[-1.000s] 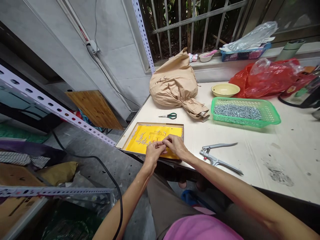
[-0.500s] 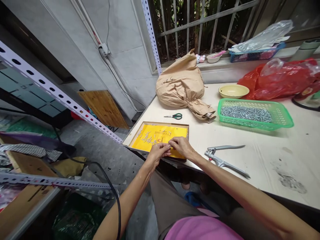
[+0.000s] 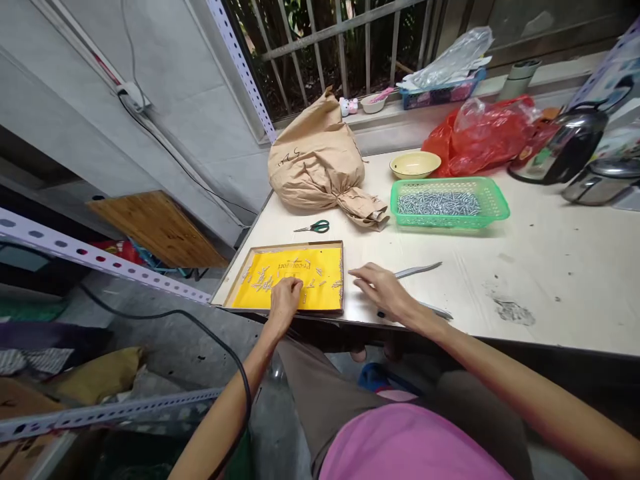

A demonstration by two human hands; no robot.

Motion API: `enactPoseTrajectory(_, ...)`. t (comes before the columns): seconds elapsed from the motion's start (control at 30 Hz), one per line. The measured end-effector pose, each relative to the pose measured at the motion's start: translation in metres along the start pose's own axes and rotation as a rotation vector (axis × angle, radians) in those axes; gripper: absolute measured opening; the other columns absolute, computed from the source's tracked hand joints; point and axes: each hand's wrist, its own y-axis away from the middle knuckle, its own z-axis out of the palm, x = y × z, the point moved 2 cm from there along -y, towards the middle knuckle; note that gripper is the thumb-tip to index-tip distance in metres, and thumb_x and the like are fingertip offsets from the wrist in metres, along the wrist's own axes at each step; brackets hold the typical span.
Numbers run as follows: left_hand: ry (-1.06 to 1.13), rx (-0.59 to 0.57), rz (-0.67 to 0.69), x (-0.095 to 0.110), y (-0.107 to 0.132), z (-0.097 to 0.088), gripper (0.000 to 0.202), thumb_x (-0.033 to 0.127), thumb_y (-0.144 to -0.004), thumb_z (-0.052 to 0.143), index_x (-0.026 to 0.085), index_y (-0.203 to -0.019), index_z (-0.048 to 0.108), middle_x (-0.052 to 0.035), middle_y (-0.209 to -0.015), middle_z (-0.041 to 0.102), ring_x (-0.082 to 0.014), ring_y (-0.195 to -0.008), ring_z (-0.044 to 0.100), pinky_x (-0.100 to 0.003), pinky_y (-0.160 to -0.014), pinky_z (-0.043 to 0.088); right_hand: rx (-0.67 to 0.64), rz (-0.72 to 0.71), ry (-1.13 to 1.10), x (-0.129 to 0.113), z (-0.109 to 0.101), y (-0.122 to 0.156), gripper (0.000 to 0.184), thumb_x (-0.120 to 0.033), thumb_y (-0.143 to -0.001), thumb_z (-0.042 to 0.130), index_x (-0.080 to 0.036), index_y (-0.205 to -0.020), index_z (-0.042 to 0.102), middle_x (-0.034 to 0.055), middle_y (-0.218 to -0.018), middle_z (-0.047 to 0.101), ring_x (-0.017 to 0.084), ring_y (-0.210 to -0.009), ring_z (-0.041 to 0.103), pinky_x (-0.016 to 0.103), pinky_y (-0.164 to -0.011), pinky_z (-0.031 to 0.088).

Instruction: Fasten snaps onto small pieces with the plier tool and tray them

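Head view, with clock directions being read from the middle of the shallow tray [image 3: 234,291]: that tray is sitting at the near left edge of the pale table [image 3: 460,253], and a printed yellow sheet [image 3: 330,260] is covering most of its floor. Small metal pieces [image 3: 261,280] are lying scattered over the sheet, the thickest cluster gathering toward nine o'clock and others lining the rim at three.

The left hand [image 3: 284,300] is reaching in over the six o'clock edge, its fingers curling inward, thumb lying close against them; whether anything is sitting in that pinch, I cannot tell. The right hand [image 3: 384,290] is hovering just outside the tray at three o'clock, fingers loosely stretching toward nine, a gap showing between forefinger and thumb, and it is gripping nothing that shows. Beneath it, partly hidden, a grey hand tool [image 3: 420,270] is lying, its arms pointing toward three.

Green-handled scissors [image 3: 320,227] are resting at one o'clock, and a crumpled paper bag [image 3: 313,167] is slumping beyond them. At two o'clock a green basket [image 3: 500,200] is holding many silvery metal pieces [image 3: 440,203], with a cream bowl [image 3: 415,163] and a red plastic bag [image 3: 487,137] resting behind.
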Motion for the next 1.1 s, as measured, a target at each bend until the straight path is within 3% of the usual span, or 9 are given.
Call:
enactPoseTrajectory(0.2, -0.126, -0.075, 0.162, 0.015, 0.003, 0.006, 0.022, 0.024, -0.087, 0.051, 0.017, -0.095, 0.071, -0.0087, -0.094, 0.064, -0.0203, -0.094, 0.057, -0.029, -0.081, 0.042, 0.148, 0.106, 0.140, 0.039, -0.046, 0.073, 0.028, -0.033, -0.094, 0.041, -0.022, -0.107, 0.063, 0.0068, -0.100, 0.064, 0.020, -0.093, 0.060, 0.036, -0.082, 0.049)
enactPoseTrajectory(0.37, -0.233, -0.193, 0.241, 0.022, 0.001, 0.011, 0.026, 0.020, -0.090, 0.045, 0.017, -0.088, 0.070, -0.0086, -0.090, 0.061, -0.0193, -0.093, 0.056, -0.028, -0.081, 0.040, 0.087, 0.077, 0.315, 0.059, -0.044, 0.116, 0.029, -0.036, -0.094, 0.043, -0.021, -0.109, 0.062, 0.0080, -0.103, 0.063, 0.022, -0.095, 0.057, 0.038, -0.084, 0.047)
enactPoseTrajectory(0.53, -0.247, -0.234, 0.199, 0.019, -0.006, 0.006, 0.026, 0.015, -0.088, 0.043, 0.014, -0.086, 0.068, -0.0101, -0.089, 0.065, -0.0207, -0.090, 0.059, -0.030, -0.079, 0.041, 0.150, 0.004, 0.431, 0.071, -0.028, 0.126, 0.031, -0.033, -0.093, 0.044, -0.020, -0.118, 0.058, 0.0087, -0.104, 0.062, 0.022, -0.093, 0.056, 0.038, -0.082, 0.045)
enactPoseTrajectory(0.7, -0.005, -0.121, 0.130, 0.025, -0.009, -0.001, 0.018, 0.017, -0.082, 0.049, 0.016, -0.079, 0.067, -0.0081, -0.086, 0.067, -0.0201, -0.085, 0.062, -0.030, -0.076, 0.044, 0.166, 0.004, 0.525, 0.068, -0.029, 0.120, 0.026, -0.024, -0.094, 0.041, -0.020, -0.110, 0.061, 0.0078, -0.089, 0.061, 0.020, -0.082, 0.054, 0.035, -0.074, 0.042)
enactPoseTrajectory(0.8, 0.413, -0.162, -0.030, 0.048, -0.006, 0.002, 0.018, 0.029, -0.078, 0.055, 0.015, -0.079, 0.065, -0.0059, -0.076, 0.066, -0.0164, -0.066, 0.060, -0.026, -0.059, 0.047, 0.157, 0.035, 0.564, 0.063, -0.036, 0.115, 0.023, -0.021, -0.094, 0.043, -0.021, -0.103, 0.064, 0.0063, -0.084, 0.059, 0.019, -0.079, 0.052, 0.033, -0.071, 0.040)
enactPoseTrajectory(0.9, 0.787, -0.358, -0.170, 0.088, 0.010, 0.014, 0.030, 0.041, -0.071, 0.063, 0.013, -0.079, 0.063, -0.0039, -0.072, 0.063, -0.0099, -0.051, 0.052, -0.022, -0.047, 0.044, 0.139, 0.082, 0.588, 0.058, -0.046, 0.110, 0.022, -0.019, -0.093, 0.044, -0.021, -0.097, 0.066, 0.0060, -0.082, 0.058, 0.018, -0.079, 0.049, 0.031, -0.070, 0.037)
enactPoseTrajectory(1.0, 0.913, -0.459, -0.189, 0.126, 0.027, 0.031, 0.035, 0.043, -0.063, 0.071, 0.011, -0.077, 0.064, -0.0031, -0.073, 0.061, -0.0077, -0.052, 0.050, -0.018, -0.042, 0.042, 0.095, 0.128, 0.619, 0.062, -0.057, 0.110, 0.023, -0.019, -0.093, 0.045, -0.021, -0.098, 0.067, 0.0071, -0.084, 0.059, 0.019, -0.084, 0.048, 0.031, -0.071, 0.035)
enactPoseTrajectory(1.1, 0.901, -0.482, -0.218, 0.145, 0.036, 0.053, 0.033, 0.040, -0.060, 0.073, 0.011, -0.073, 0.064, -0.0005, -0.063, 0.057, -0.0072, -0.047, 0.047, -0.017, -0.036, 0.037, 0.080, 0.166, 0.637, 0.069, -0.062, 0.114, 0.022, -0.021, -0.093, 0.046, -0.022, -0.099, 0.067, 0.0076, -0.087, 0.059, 0.020, -0.086, 0.046, 0.032, -0.072, 0.033)
